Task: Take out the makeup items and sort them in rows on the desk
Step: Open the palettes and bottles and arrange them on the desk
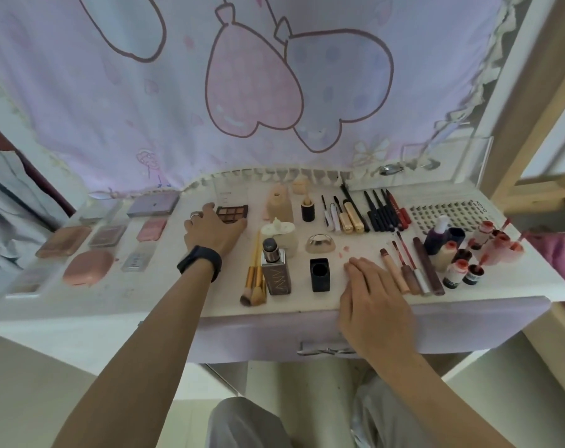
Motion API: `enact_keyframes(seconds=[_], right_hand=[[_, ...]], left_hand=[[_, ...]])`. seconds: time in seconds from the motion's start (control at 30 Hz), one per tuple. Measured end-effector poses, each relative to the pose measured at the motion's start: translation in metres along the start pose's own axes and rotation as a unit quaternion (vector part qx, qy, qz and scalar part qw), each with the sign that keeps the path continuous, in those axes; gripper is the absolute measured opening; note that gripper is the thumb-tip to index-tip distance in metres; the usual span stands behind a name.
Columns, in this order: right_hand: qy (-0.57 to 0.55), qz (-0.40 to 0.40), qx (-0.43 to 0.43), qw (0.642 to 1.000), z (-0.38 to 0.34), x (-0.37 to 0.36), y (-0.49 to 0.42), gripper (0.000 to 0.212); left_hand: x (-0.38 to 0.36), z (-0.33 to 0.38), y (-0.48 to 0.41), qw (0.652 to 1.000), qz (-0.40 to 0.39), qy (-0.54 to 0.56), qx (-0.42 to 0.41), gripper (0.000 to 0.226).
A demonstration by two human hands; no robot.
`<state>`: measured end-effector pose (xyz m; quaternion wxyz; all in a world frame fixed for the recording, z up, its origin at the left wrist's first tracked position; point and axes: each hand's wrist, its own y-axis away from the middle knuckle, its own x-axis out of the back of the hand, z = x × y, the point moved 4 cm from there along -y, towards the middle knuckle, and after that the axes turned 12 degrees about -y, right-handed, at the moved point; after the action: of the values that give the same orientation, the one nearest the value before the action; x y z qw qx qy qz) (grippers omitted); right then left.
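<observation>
Makeup lies in rows on the white desk (164,295). My left hand (211,232), with a ring and a black wristband, grips the near edge of a small brown eyeshadow palette (232,213) at the desk's middle back. My right hand (371,295) rests flat with straight fingers on the front edge, beside a row of lip gloss tubes (410,270). Compacts and palettes, among them a pink compact (88,268), fill the left side. Brushes (255,282), a foundation bottle (274,270) and a black cap (319,274) lie in the middle.
Mascaras and pencils (362,213) line the back right, next to a white studded tray (446,215). Small red-capped bottles (488,244) crowd the right edge. A pink curtain (242,92) hangs behind. The drawer front (268,334) with a handle sits below the desk.
</observation>
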<state>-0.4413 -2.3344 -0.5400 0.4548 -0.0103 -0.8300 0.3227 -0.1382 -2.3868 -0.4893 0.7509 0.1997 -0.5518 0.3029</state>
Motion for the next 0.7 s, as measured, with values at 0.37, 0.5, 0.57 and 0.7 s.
enact_keyframes(seconds=[0.37,0.5,0.57,0.7], right_hand=[[-0.003,0.022,0.006,1.000,0.001,-0.002,0.002,0.043],[-0.005,0.019,0.008,1.000,0.000,-0.003,0.001,0.044],[-0.006,0.019,0.008,1.000,0.000,-0.003,0.002,0.043],[-0.010,0.027,0.003,1.000,0.001,-0.003,0.003,0.042]], left_hand=[[-0.006,0.000,-0.005,0.999,0.026,0.020,0.016,0.071],[-0.009,0.008,-0.013,0.999,0.030,0.029,0.023,0.068],[-0.012,0.010,-0.015,0.999,0.037,0.032,0.022,0.065],[-0.017,0.012,-0.020,0.998,0.046,0.028,0.021,0.065]])
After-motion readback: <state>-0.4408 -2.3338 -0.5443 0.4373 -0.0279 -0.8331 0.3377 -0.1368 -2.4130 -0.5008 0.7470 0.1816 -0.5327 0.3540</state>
